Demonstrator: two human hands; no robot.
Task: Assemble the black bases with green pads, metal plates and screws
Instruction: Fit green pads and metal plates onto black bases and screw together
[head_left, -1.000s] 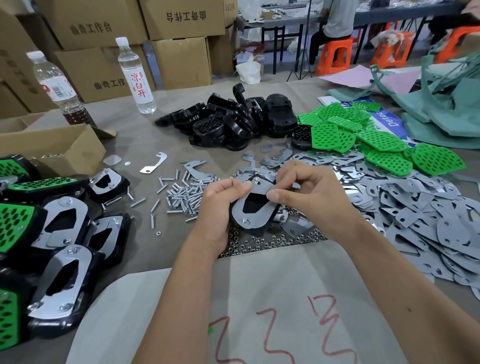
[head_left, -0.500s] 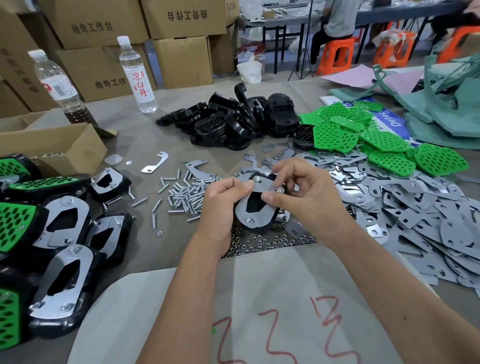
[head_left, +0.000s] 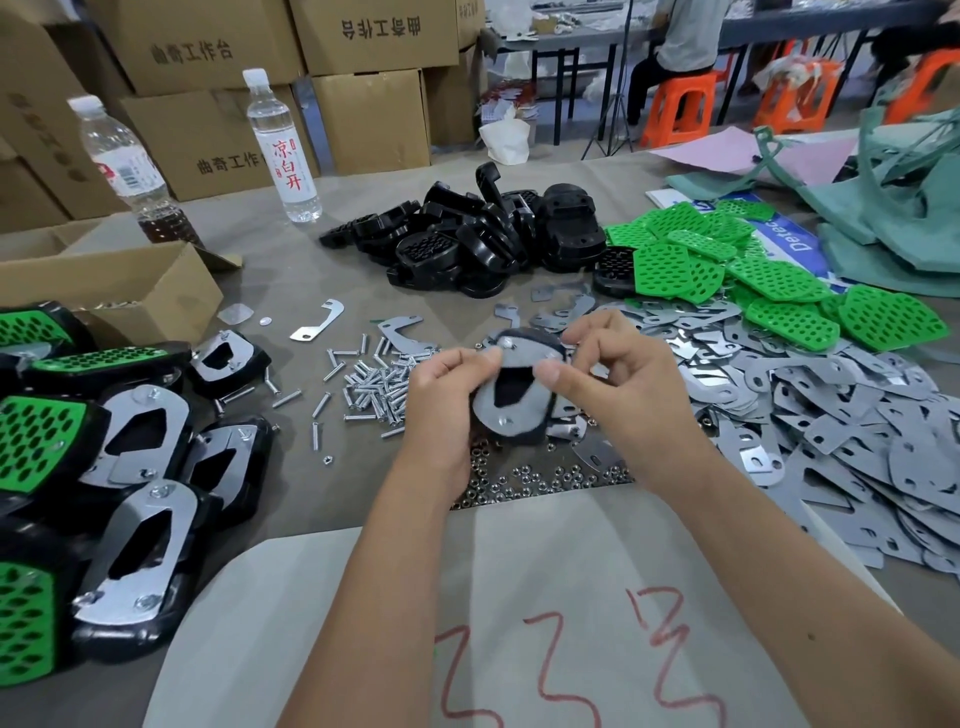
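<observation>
I see a black base (head_left: 511, 434) held up just above the counter (head_left: 291, 291), over the scattered nuts (head_left: 545, 475). A grey metal plate (head_left: 511, 387) with a dark cut-out covers its face, a screw head showing at each end. My left hand (head_left: 447, 410) grips its left edge, fingers curled round it; my right hand (head_left: 618, 384) pinches the plate's upper right edge, thumb on top.

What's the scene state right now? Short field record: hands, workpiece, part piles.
left hand: grips black plastic base
right hand: pinches grey metal plate on that base
loose silver screws: left of hands
green perforated pads: far right
black base pile: behind hands
finished assemblies: near left
</observation>
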